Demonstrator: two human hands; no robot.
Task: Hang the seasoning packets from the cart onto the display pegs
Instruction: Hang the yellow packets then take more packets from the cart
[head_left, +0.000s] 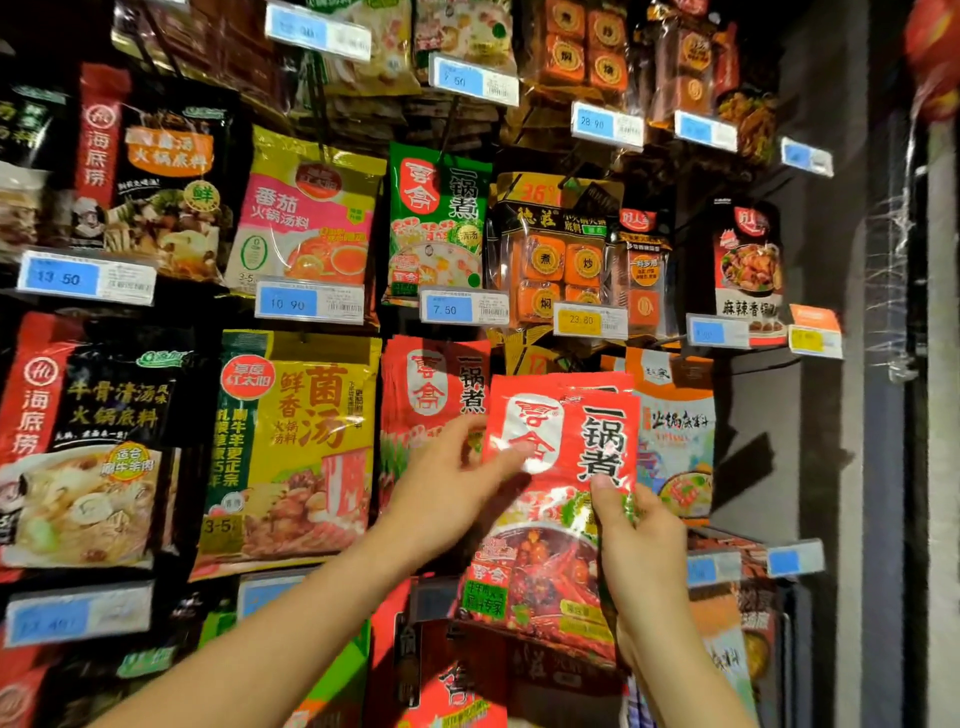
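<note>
I hold a red seasoning packet up in front of the display wall, at the centre right. My right hand pinches its right edge with thumb on the front. My left hand grips its left edge, thumb across the white logo. Behind it, a matching red packet hangs on a peg in the lower row. Whether the held packet sits on a peg is hidden. The cart is out of view.
Hanging packets cover the wall: a yellow one to the left, a green one above, an orange-and-white one to the right. Blue price tags such as 7.50 jut out on peg ends. A dark post bounds the right side.
</note>
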